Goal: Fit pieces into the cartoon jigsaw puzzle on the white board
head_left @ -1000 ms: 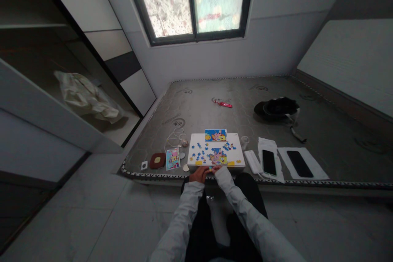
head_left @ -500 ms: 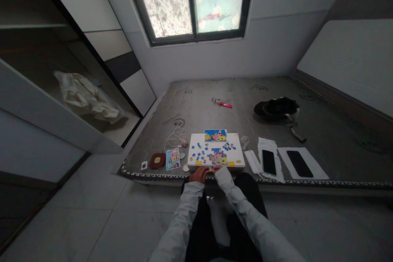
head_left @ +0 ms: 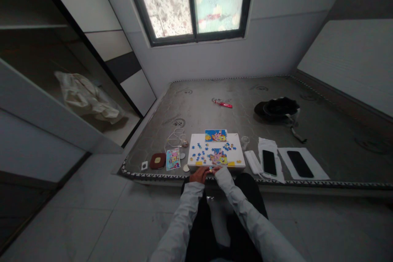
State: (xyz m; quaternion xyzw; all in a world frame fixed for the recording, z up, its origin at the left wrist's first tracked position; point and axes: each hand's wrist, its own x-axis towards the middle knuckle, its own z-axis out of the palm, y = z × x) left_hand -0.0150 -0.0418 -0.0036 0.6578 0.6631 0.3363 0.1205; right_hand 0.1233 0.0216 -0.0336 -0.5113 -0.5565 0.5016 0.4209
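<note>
A white board (head_left: 239,159) lies at the near edge of a grey mattress (head_left: 233,110). It carries several loose blue and yellow puzzle pieces (head_left: 198,153) and a partly joined cartoon picture (head_left: 218,156). My left hand (head_left: 199,174) and my right hand (head_left: 216,170) meet at the board's front edge. Together they pinch a small yellow puzzle piece (head_left: 210,169). A finished cartoon reference picture (head_left: 215,135) rests at the board's far edge.
Left of the board are a small picture card (head_left: 173,159), a brown pouch (head_left: 157,160) and a white cable (head_left: 175,136). To the right lie two black phones (head_left: 269,162) on white paper. Farther back sit a black cap (head_left: 276,108) and a red wrapper (head_left: 224,103).
</note>
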